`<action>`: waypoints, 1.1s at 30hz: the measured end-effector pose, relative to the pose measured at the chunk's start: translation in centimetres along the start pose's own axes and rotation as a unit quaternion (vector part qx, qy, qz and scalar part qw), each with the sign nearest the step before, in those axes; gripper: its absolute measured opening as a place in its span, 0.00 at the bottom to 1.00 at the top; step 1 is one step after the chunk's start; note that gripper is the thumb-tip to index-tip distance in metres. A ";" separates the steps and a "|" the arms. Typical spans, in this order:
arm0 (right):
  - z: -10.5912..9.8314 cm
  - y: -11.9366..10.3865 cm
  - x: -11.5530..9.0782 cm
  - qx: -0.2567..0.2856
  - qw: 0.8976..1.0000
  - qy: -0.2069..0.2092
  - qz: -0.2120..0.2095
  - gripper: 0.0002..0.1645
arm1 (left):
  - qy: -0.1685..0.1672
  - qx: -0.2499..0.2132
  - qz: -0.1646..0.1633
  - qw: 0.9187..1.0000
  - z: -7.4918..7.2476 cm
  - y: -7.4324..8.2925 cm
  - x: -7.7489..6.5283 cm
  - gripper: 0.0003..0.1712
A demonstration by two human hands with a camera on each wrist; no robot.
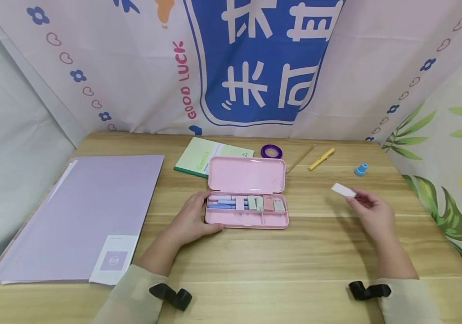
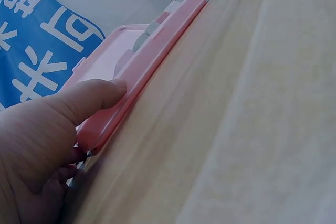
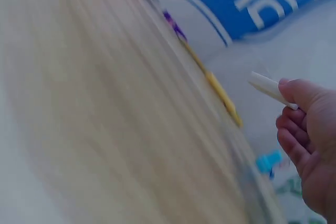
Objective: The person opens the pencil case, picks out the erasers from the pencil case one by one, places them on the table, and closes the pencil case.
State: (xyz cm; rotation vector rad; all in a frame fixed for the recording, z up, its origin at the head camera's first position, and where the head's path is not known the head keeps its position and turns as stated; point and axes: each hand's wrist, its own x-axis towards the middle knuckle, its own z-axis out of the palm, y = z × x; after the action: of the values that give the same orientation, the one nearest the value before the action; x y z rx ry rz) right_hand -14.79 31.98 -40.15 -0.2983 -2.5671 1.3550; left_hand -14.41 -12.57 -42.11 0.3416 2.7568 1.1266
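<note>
An open pink pencil case (image 1: 247,219) lies on the table, its lid (image 1: 247,174) tipped back. Pens (image 1: 226,202) and several small pastel blocks (image 1: 268,203) fill its rear compartment. My left hand (image 1: 192,218) grips the case's left end, the thumb (image 2: 100,95) along the front wall and the other fingers round the side, partly hidden. Off to the right, my right hand (image 1: 374,216) pinches a white eraser (image 1: 343,190) between thumb and fingers, raised above the table. In the right wrist view the eraser (image 3: 270,88) juts out past the thumb tip.
Behind the case lie a green notebook (image 1: 198,155), a purple tape roll (image 1: 271,151), a pencil (image 1: 301,158) and a yellow pen (image 1: 321,159). A small blue object (image 1: 361,169) stands at the right. Large purple folder (image 1: 89,216) on the left; printed cloth (image 1: 145,67) hangs behind the table.
</note>
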 end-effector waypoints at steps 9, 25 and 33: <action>-3.0 4.4 2.2 -0.105 0.992 0.013 0.063 0.37 | -0.004 -0.003 -0.005 1.000 -0.1 0.2 -0.1 0.56; -3.1 4.9 2.9 -0.147 0.984 -0.064 0.077 0.41 | -0.002 0.002 -0.001 1.000 0.0 0.1 0.1 0.56; -2.0 2.9 1.7 -0.117 0.992 0.011 0.055 0.38 | -0.004 0.005 -0.002 1.000 -0.1 0.1 0.0 0.55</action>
State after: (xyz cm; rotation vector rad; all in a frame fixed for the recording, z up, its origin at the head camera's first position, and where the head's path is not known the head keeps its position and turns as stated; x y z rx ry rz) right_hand -15.65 35.64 -41.33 -0.4991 -2.7283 1.0769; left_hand -14.43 -12.53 -41.99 0.3413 2.7563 1.1088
